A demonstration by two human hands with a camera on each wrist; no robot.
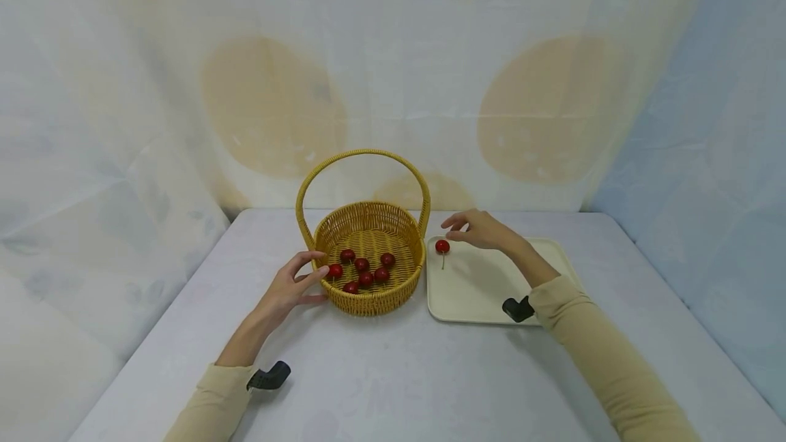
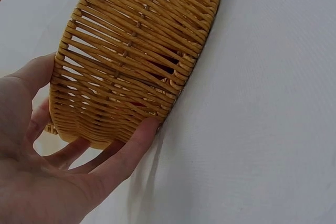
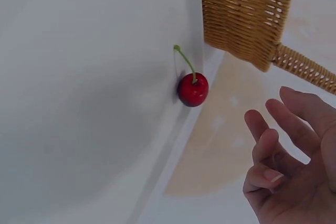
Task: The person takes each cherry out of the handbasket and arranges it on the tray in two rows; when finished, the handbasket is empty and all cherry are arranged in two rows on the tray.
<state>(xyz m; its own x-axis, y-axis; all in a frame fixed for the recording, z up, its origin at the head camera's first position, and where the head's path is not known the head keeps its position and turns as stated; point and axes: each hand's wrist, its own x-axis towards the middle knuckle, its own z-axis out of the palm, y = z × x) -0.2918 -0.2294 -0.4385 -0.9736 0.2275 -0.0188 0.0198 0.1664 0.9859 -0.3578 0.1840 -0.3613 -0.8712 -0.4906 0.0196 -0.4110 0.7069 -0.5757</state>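
A yellow wicker basket (image 1: 376,303) with a tall arched handle stands at the middle of the table, with several red cherries (image 1: 366,279) inside. My left hand (image 1: 293,286) holds the basket by its left side. In the left wrist view its fingers (image 2: 123,157) bend along the woven wall and rim. Over the back-left part of a cream tray (image 1: 475,288), my right hand (image 1: 482,229) hovers with loosely bent fingers and holds nothing. One cherry (image 3: 193,89) with a green stem lies on the tray by its edge, a little apart from the right fingertips.
The tray stands just right of the basket on a white-covered table (image 1: 381,380). A pale curtain (image 1: 405,74) with tan round patches hangs behind the table, and more cloth hangs at both sides. Each sleeve carries a small black device (image 1: 269,376) at the wrist.
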